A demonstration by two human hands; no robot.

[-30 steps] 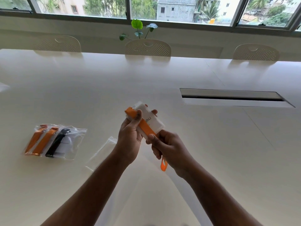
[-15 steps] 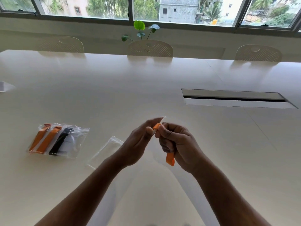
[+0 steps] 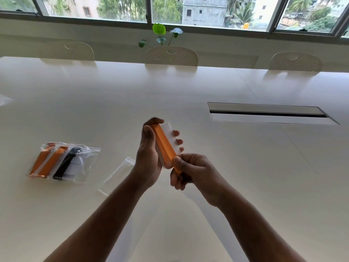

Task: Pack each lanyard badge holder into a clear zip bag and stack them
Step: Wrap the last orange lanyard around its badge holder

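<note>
I hold a white badge holder [image 3: 169,132] with an orange lanyard [image 3: 164,145] folded along it, raised above the table's middle. My left hand [image 3: 149,156] cups it from the left and underneath, fingers wrapped round the far side. My right hand [image 3: 192,171] pinches the lanyard's near end between thumb and fingers. An empty clear zip bag [image 3: 118,174] lies flat on the table just left of my left wrist. Further left lies a stack of packed zip bags [image 3: 64,161] showing two orange lanyards and a black one.
The white table [image 3: 245,186] has a long recessed cable slot [image 3: 268,113] at the right. Three pale chairs [image 3: 171,55] stand along the far edge, with a small plant [image 3: 159,34] behind. A scrap of clear plastic [image 3: 4,100] lies at the left edge.
The holder was edge-on between both hands' fingertips half a second ago. Now it lies turned along my left palm, orange lanyard facing up, and my right hand has slid to its near end.
</note>
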